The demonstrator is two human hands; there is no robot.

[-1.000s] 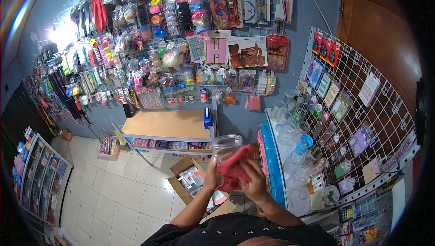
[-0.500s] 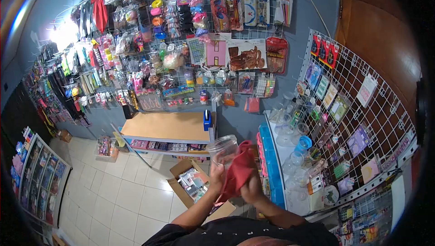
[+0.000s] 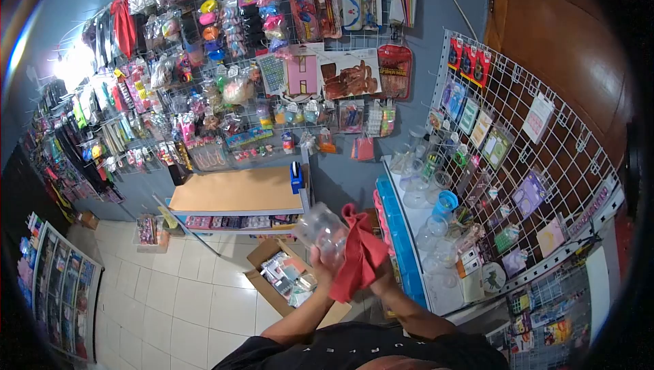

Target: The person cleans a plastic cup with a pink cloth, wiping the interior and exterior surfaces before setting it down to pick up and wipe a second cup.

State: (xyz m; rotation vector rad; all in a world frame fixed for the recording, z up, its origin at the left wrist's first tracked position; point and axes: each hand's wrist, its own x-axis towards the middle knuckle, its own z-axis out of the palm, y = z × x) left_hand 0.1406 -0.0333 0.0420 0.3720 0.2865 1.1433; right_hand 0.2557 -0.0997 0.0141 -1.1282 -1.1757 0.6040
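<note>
My left hand (image 3: pixel 323 269) is wrapped round a clear plastic jar (image 3: pixel 319 226), held tilted in front of my body. A red cloth (image 3: pixel 361 253) hangs against the jar's right side and covers part of it. Behind the cloth's right edge, my right hand (image 3: pixel 383 280) grips the fabric; most of its fingers are hidden by the folds. Below the jar, on the floor, stands an open cardboard box (image 3: pixel 261 279) with assorted packets inside.
A wooden-topped shelf (image 3: pixel 231 189) with a blue tape dispenser (image 3: pixel 296 177) stands ahead. On my right, a white counter (image 3: pixel 443 298) carries several clear jars beside a white wire rack (image 3: pixel 538 159). Hanging packets cover the wall grid. A display shelf (image 3: pixel 68 281) stands at left.
The jar has turned in my left hand, its upper end tipping further left. The red cloth has shifted and now hangs in different folds. The camera view has swung slightly to the right.
</note>
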